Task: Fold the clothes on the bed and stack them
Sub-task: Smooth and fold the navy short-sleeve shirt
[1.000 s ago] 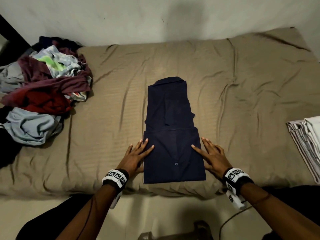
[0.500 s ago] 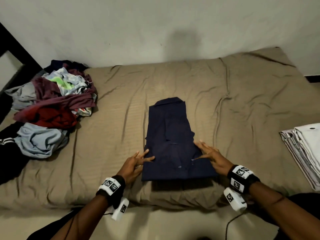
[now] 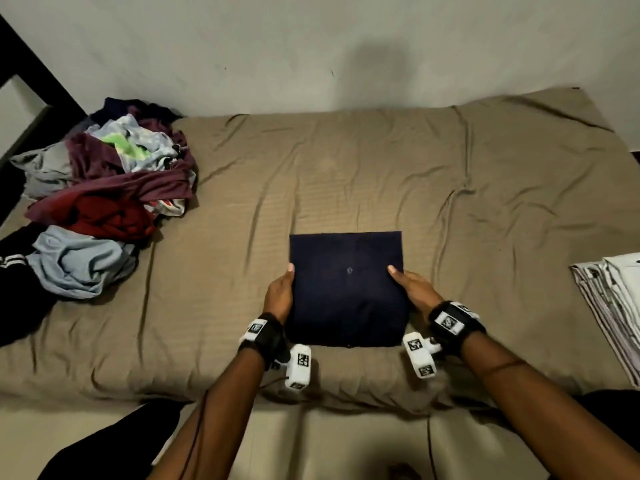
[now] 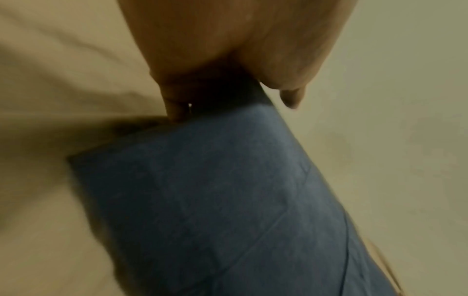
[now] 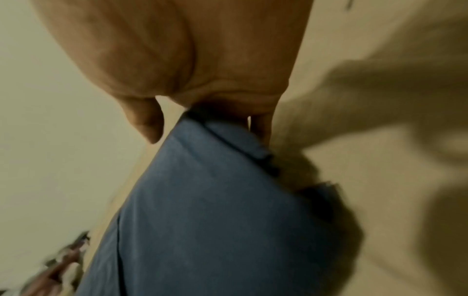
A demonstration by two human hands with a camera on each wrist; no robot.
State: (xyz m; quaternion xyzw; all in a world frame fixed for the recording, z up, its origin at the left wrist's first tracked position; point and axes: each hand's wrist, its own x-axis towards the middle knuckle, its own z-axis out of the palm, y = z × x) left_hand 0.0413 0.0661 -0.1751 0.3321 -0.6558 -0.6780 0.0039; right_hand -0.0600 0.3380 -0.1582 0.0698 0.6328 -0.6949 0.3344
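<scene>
Left hand [image 4: 228,50] pinching folded blue shirt [image 4: 215,210], tan sheet [image 4: 50,70]

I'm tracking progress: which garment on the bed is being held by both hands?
The navy shirt, folded into a square at the near edge, with the left hand and right hand gripping its sides. The pile and stack lie untouched.

A bedroom at home. A bed [image 3: 346,174] with a wrinkled tan sheet stands against a plain wall [image 3: 311,46]. Loose clothes [image 3: 104,188] are heaped at its left edge.

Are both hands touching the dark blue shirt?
Touching. The head view shows the left hand and right hand gripping the folded shirt by its sides, thumbs on top.
</scene>
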